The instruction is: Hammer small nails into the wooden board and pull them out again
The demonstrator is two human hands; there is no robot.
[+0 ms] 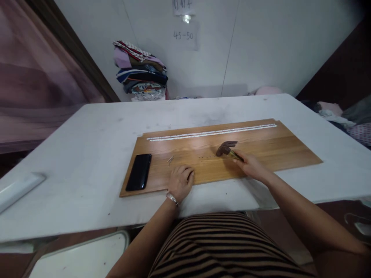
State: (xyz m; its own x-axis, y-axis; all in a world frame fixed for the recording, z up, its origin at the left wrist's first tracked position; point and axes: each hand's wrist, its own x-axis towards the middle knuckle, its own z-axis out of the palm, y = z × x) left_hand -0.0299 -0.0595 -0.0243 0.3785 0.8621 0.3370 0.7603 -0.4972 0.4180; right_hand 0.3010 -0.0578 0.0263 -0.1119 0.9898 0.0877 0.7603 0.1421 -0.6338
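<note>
A person holds a claw hammer (pixel 223 149) over a wooden board (pixel 269 146) on a white table

The board lies lengthwise on the white worktop (pixel 87 154), close to the near edge. The right hand (pixel 251 166) is closed around the hammer's handle, fingers wrapped, above the near half of the board and right of its middle. The hammer's dark, rusty-looking head points left, its claw toward the board's far right corner; whether it touches the wood cannot be told. Just left of the head, a short row of small dark spots (pixel 205 157) runs along the board; they are too small to tell as nail heads or holes.

The left hand (pixel 181 181) rests palm down on the board's near edge, left of the middle, fingers together and loosely bent; whether anything is beneath them cannot be seen. A silvery bracelet (pixel 173 198) circles that wrist. Beyond this hand, a few loose nails (pixel 170 160) lie in a small cluster. A black phone (pixel 138 172) lies beside the board's left edge, toward its near left corner. Two thin white strips (pixel 213 133) run side by side along the far edge. On the worktop's left edge lies a white roll (pixel 21 191).
</note>
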